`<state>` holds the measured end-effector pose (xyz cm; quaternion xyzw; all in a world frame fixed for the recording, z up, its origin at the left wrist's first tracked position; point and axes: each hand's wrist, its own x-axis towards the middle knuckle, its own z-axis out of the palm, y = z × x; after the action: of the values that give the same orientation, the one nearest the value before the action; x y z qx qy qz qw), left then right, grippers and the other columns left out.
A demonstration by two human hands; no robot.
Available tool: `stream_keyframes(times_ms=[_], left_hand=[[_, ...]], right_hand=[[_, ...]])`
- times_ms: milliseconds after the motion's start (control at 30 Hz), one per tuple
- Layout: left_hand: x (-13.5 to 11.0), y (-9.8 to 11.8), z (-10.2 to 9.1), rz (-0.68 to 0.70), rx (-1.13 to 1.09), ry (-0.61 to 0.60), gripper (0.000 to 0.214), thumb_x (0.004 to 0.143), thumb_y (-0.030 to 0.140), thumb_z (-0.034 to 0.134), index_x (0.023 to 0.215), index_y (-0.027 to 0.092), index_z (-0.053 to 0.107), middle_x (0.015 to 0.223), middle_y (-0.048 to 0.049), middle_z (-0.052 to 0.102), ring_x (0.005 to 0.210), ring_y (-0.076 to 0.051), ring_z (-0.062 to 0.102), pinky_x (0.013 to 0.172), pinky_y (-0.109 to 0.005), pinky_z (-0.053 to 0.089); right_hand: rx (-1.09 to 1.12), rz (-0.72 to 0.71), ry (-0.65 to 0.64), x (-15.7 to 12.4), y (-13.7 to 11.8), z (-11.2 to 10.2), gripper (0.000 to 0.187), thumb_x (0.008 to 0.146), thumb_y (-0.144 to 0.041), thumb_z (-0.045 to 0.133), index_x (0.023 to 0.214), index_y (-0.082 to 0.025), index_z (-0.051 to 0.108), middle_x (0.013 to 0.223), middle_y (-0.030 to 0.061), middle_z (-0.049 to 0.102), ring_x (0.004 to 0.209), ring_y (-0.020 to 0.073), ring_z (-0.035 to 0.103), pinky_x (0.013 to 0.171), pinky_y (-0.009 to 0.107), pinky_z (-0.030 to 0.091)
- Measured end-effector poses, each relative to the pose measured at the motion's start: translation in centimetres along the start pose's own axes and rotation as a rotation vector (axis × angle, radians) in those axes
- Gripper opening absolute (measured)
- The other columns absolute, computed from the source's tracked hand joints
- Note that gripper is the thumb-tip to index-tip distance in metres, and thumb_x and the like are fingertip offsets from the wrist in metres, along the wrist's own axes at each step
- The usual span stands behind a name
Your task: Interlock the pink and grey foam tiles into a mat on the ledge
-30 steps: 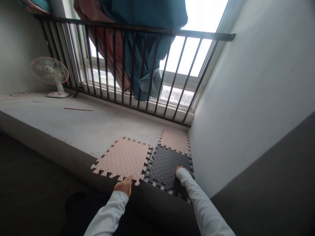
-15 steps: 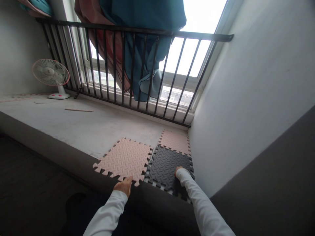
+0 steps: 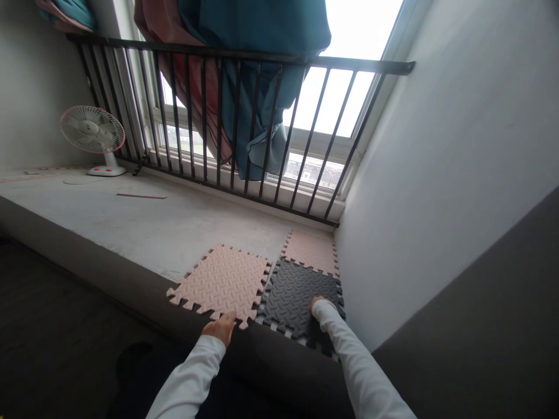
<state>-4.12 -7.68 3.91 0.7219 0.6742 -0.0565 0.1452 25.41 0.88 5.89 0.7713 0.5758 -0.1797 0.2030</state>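
A pink foam puzzle mat tile lies on the concrete ledge, its right edge close to a dark grey tile. A second pink tile is joined behind the grey one, by the wall corner. My left hand touches the near edge of the front pink tile with its fingers on the toothed rim. My right hand presses on the near part of the grey tile; a white sleeve covers most of it and its fingers barely show.
A black metal railing runs along the window, with teal and red cloth hung over it. A small white and pink fan stands at the far left, and a thin stick lies on the ledge. A white wall rises on the right.
The front pink tile has shifted slightly to the right, toward the grey tile, under my left hand. My right hand has stayed in place.
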Motion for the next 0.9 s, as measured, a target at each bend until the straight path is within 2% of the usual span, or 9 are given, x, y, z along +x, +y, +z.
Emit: stream_keyframes(times_ms=[300,633,900], left_hand=[[0.4,-0.2,-0.4,0.049,0.023,-0.080,0.043,0.083,0.021,0.023,0.122,0.024,0.041,0.121,-0.0098,0.052,0.096,-0.025,0.057,0.079,-0.037,0.045],[0.7,-0.5,0.4,0.042,0.000,-0.059,0.040,0.083,0.020,0.025,0.118,0.028,0.042,0.119,-0.0082,0.053,0.095,-0.021,0.058,0.077,-0.034,0.045],[0.8,-0.8,0.1,0.054,-0.004,-0.060,0.040,0.083,0.021,0.025,0.118,0.028,0.044,0.119,-0.0079,0.054,0.094,-0.023,0.058,0.075,-0.035,0.044]], right_hand=[[-0.007,-0.003,0.011,0.4,0.1,0.4,0.040,0.067,-0.017,0.051,0.106,-0.014,0.059,0.115,0.0162,0.054,0.106,0.0271,0.050,0.086,0.042,0.045],[-0.006,0.010,0.008,1.1,0.0,0.6,0.039,0.068,-0.017,0.053,0.106,-0.013,0.059,0.114,0.0168,0.055,0.106,0.0271,0.051,0.086,0.041,0.045],[0.004,0.011,0.031,0.5,0.1,0.5,0.037,0.067,-0.018,0.055,0.103,-0.016,0.061,0.113,0.0147,0.056,0.104,0.0261,0.053,0.085,0.039,0.046]])
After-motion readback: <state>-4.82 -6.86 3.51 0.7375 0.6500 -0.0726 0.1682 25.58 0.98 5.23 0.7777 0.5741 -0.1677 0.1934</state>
